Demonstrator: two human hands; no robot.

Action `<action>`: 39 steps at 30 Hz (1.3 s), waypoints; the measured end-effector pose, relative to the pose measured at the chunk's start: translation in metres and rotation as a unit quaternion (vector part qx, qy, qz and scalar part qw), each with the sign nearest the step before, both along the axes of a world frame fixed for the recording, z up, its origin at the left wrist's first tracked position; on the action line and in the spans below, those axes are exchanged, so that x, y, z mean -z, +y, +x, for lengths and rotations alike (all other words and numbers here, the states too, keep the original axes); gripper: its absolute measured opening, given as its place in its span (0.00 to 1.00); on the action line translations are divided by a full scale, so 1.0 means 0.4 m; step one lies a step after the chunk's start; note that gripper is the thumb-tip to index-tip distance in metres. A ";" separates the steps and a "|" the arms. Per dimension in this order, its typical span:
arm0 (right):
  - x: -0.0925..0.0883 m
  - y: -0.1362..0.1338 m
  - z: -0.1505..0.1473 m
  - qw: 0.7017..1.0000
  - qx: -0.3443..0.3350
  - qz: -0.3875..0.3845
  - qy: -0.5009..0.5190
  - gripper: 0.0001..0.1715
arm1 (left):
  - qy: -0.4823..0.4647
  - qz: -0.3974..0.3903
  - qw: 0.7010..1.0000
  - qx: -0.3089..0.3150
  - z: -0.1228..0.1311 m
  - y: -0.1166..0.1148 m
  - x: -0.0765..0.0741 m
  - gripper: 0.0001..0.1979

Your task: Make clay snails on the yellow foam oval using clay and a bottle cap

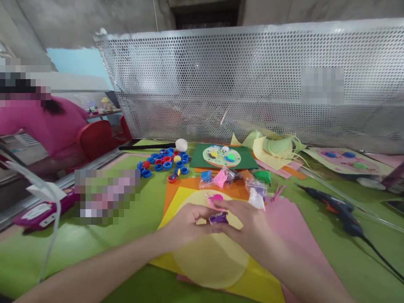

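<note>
My left hand (187, 221) and my right hand (248, 219) meet over a pale yellow paper circle (210, 261). Between their fingertips they hold a small dark purple lump (219, 218) that looks like modelling clay, its outline partly covered by the fingers. Just beyond the fingers, a pink figure (215, 198) rests near the circle's far edge. Beneath the circle lies a yellow sheet (265, 284), on top of orange and pink sheets.
Blue, red and yellow bottle caps (167, 160) cluster at the back left. Clay packets (221, 177) lie beyond my hands, before a decorated disc (221, 155) on green card. A glue gun (337, 206) is at right, a purple power strip (47, 210) at left. A perforated metal panel (221, 84) stands behind.
</note>
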State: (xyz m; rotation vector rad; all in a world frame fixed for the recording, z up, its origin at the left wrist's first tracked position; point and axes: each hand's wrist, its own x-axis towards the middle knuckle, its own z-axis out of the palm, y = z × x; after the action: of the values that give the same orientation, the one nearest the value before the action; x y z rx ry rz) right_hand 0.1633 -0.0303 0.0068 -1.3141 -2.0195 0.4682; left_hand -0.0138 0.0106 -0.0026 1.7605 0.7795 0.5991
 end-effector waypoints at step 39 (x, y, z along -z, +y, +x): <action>-0.035 0.015 0.026 0.969 0.052 -0.113 0.211 0.08 | -0.045 -0.061 0.997 -0.026 0.001 -0.021 -0.025 0.11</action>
State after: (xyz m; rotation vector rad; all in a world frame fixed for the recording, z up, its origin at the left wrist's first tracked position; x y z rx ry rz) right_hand 0.1737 -0.0243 0.0208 -1.3134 -1.5713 0.8699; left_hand -0.0133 0.0021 0.0074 1.5952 0.7852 0.6478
